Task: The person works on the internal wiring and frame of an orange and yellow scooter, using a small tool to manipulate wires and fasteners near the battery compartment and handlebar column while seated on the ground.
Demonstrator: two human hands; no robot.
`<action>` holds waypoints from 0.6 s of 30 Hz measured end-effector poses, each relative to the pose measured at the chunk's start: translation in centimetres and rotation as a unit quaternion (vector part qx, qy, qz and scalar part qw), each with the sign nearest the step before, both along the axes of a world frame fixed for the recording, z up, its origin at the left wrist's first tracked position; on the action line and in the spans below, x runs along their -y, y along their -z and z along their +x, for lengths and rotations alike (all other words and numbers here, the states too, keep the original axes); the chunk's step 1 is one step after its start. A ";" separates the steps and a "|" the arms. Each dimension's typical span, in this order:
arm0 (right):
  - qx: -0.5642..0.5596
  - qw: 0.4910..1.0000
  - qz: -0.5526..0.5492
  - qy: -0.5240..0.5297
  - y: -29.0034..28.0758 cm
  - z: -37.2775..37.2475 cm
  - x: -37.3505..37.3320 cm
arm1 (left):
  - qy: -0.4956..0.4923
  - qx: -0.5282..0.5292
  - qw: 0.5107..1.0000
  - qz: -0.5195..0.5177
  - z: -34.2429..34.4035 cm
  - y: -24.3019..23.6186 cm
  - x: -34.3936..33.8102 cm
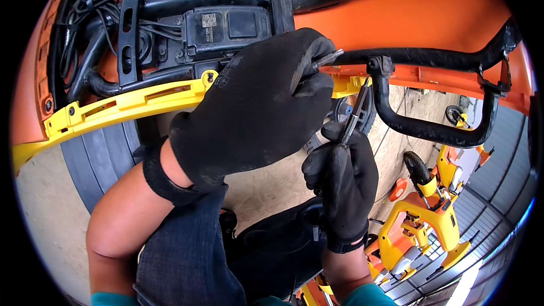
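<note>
My left hand (255,107), in a black glove, is closed round a short metal rod (328,59). Only the rod's tip sticks out past the thumb, pointing right; the rest is hidden in the fist. Lower and to the right, my gloved right hand (348,181) grips a slim screwdriver (357,110) between thumb and fingers, its narrow tip pointing up. That tip is close beneath the black tube bracket (381,66); I cannot tell whether they touch. Behind my left hand runs a yellow trim strip (136,99) along an orange vehicle body (396,17).
A black control box (226,25) and bundled cables (99,8) sit in the frame at the upper left. A bent black tube (436,133) juts out at the right. Yellow-and-orange vehicles (419,226) stand beyond it. My jeans-clad legs (187,249) are below my hands.
</note>
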State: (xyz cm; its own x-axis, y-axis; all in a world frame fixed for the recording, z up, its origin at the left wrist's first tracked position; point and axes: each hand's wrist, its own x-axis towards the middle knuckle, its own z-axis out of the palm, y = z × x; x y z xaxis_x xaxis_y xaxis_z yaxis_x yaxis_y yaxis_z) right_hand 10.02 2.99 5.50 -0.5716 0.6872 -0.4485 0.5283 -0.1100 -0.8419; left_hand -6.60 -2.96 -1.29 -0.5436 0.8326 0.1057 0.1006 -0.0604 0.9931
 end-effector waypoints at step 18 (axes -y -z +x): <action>0.004 0.999 0.009 0.038 0.7 -1.6 -0.5 | -0.018 -0.050 0.999 -0.013 -0.3 1.4 -0.1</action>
State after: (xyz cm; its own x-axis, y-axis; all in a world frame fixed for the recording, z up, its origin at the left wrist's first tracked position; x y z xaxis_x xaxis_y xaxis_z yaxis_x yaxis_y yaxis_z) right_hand 8.46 3.51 4.79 -0.5138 0.7364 -0.4402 0.5257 -0.1353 -0.8398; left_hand -6.88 -2.82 -2.72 -0.5613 0.8158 0.1395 0.2004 -0.0295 0.9793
